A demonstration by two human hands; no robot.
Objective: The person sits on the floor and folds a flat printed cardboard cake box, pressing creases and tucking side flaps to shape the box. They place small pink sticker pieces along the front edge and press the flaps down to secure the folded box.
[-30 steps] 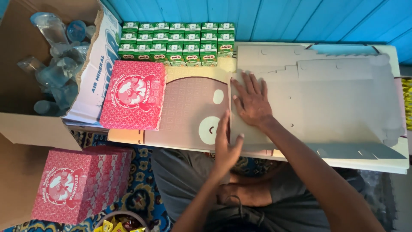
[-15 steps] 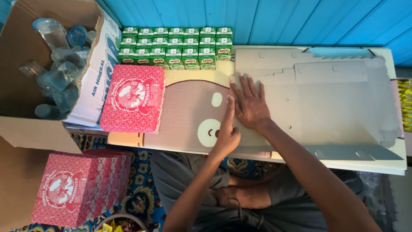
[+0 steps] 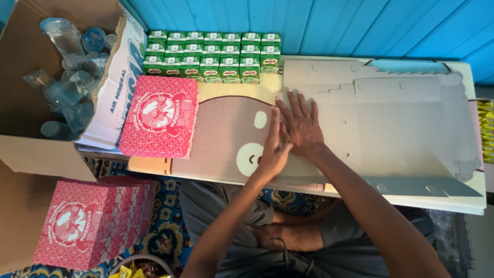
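Two bare hands, left hand [image 3: 272,149] edge-on and right hand [image 3: 301,126] flat with fingers spread, are pressed on the flat grey die-cut cardboard sheet [image 3: 391,123] lying on the white bench [image 3: 476,198]; nothing is clasped. Light, stiff but easily creased, the sheet is judged best taken by its edges beside the scored folds.

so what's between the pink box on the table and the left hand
In the head view, only the flat cardboard sheet's printed brown face lies between the pink box and the left hand; nothing else sits on that stretch.
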